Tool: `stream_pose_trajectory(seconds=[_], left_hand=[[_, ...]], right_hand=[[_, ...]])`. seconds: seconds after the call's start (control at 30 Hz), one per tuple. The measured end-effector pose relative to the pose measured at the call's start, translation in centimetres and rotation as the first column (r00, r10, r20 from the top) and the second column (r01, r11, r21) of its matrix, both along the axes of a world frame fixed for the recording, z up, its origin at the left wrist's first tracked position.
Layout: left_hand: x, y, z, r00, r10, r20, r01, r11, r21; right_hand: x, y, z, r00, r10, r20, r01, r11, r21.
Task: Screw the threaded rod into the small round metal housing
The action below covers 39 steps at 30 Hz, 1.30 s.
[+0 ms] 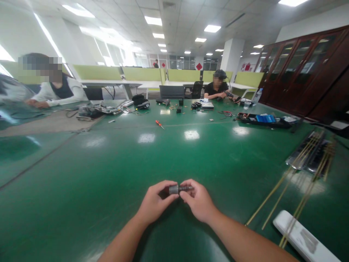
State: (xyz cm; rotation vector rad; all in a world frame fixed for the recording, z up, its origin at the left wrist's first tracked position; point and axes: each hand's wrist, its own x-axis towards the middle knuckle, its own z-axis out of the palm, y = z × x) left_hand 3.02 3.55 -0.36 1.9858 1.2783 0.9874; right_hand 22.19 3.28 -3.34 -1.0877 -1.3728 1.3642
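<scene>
Just above the green table, both hands hold a small metal motor rotor (pixel 173 189), a grey cylinder with a thinner stepped shaft pointing right. My left hand (pixel 155 200) is closed around the cylinder end, thumb below and fingers above. At the shaft end, my right hand (pixel 199 201) pinches with thumb and fingertips. The rotor lies roughly level between the hands, and its outer ends are partly covered by fingers.
The green tabletop (pixel 122 156) carries an orange screwdriver (pixel 159 124), a black tray of parts (pixel 264 120), long thin rods (pixel 305 156) and a white elongated case (pixel 302 236). Two people sit across the table, left and far right, near assorted electronics (pixel 92 111).
</scene>
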Motion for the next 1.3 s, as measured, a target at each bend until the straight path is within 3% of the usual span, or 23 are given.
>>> stream_pose_trajectory(seconds=[0.37, 0.63, 1.3], left_hand=[[-0.4, 0.4, -0.6, 1.000, -0.002, -0.020, 0.002, 1.000, 0.013], [-0.3, 0.5, -0.2, 1.000, 0.006, -0.007, -0.006, 0.999, 0.032], [-0.2, 0.4, -0.4, 1.000, 0.010, 0.009, -0.010, 1.000, 0.011]], right_hand=[[-0.1, 0.1, 0.5, 0.999, -0.016, 0.035, 0.016, 1.000, 0.003], [-0.2, 0.3, 1.0, 0.997, -0.050, -0.065, 0.045, 0.997, -0.066], [0.0, 0.1, 1.2, 0.997, -0.042, -0.065, 0.041, 0.999, -0.014]])
